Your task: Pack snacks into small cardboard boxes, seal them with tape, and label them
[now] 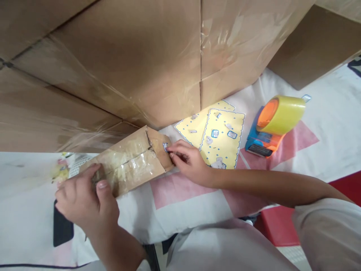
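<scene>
A small brown cardboard parcel (132,160) wrapped in clear tape lies tilted on a white and pink cloth (180,195). My left hand (84,199) grips its near-left end, thumb on top. My right hand (187,160) is at the parcel's right end, its fingertips pressing a small blue and white sticker (165,146) onto the flap. Just right of that hand lie two yellow sticker sheets (222,137) with blue borders and a few stickers left on them.
Large taped cardboard boxes (126,64) fill the back and stand over the parcel. A tape dispenser (272,126) with an orange and blue body and a yellowish roll sits at the right. A dark flat object (62,227) lies under my left hand.
</scene>
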`<action>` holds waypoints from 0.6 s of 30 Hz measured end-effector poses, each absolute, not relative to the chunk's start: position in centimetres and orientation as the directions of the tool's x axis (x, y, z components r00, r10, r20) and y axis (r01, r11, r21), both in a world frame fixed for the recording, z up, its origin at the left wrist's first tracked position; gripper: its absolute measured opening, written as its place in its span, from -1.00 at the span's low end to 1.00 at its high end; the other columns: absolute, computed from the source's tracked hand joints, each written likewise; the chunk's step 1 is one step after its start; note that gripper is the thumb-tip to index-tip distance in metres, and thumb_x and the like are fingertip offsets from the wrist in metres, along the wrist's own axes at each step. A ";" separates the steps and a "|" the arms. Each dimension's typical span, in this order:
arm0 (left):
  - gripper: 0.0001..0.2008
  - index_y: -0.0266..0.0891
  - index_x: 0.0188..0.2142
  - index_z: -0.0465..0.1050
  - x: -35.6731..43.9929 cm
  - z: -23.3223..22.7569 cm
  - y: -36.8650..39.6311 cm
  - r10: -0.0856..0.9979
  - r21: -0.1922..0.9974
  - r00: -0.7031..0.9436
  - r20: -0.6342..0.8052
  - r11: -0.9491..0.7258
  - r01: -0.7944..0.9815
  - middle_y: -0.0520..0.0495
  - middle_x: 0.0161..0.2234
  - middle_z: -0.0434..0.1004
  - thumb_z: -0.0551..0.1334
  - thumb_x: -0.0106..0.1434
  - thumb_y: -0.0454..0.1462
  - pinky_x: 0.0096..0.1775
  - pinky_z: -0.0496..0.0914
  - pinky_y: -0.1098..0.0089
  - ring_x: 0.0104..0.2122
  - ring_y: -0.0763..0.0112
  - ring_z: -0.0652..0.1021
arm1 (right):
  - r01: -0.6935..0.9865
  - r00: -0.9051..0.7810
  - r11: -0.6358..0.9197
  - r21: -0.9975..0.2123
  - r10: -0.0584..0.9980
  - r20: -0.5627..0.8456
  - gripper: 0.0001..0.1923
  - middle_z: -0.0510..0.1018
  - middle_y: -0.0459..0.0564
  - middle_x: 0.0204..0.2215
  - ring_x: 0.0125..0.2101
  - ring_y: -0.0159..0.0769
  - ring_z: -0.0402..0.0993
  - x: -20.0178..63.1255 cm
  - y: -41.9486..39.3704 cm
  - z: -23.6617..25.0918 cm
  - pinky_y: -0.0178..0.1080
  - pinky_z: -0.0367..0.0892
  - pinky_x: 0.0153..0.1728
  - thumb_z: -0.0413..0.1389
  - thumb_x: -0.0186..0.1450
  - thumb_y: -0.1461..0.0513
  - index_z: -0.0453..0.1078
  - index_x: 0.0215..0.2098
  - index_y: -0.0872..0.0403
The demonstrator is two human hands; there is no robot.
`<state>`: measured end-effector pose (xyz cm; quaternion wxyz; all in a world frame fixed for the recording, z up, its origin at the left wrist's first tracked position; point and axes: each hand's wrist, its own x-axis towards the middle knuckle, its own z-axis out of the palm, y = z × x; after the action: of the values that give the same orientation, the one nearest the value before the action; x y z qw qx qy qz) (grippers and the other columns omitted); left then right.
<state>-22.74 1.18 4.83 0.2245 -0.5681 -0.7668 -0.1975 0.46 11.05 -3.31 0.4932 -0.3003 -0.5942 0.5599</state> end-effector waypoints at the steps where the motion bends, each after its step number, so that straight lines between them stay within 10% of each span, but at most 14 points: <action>1: -0.37 -0.25 0.05 0.59 -22.8 4.8 1.1 0.786 0.051 -0.251 0.565 0.271 0.961 -0.29 -0.09 0.63 -0.09 0.41 0.07 0.05 0.34 0.03 -0.06 -0.04 0.54 | -0.194 -0.337 0.201 -0.960 0.905 0.258 -0.74 0.52 0.08 -0.11 -0.23 -0.33 0.48 0.5 10.9 -3.5 -0.26 0.41 -0.33 0.04 0.44 0.25 0.53 -0.02 0.07; 18: -0.38 -0.25 0.02 0.60 -22.8 4.7 1.2 0.762 0.079 -0.298 0.575 0.310 0.947 -0.31 -0.11 0.63 -0.03 0.39 0.10 0.04 0.33 0.01 -0.05 -0.06 0.53 | -0.209 -0.439 0.086 -0.974 0.882 0.172 -0.59 0.40 -0.07 -0.30 -0.40 -0.42 0.32 0.4 11.0 -4.3 -0.30 0.36 -0.35 -0.05 0.41 0.31 0.43 0.17 0.08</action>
<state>-22.75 1.17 4.66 0.2228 -0.5491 -0.7782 -0.2081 0.39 11.05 -4.26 0.4454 -0.2866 -0.5870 0.6123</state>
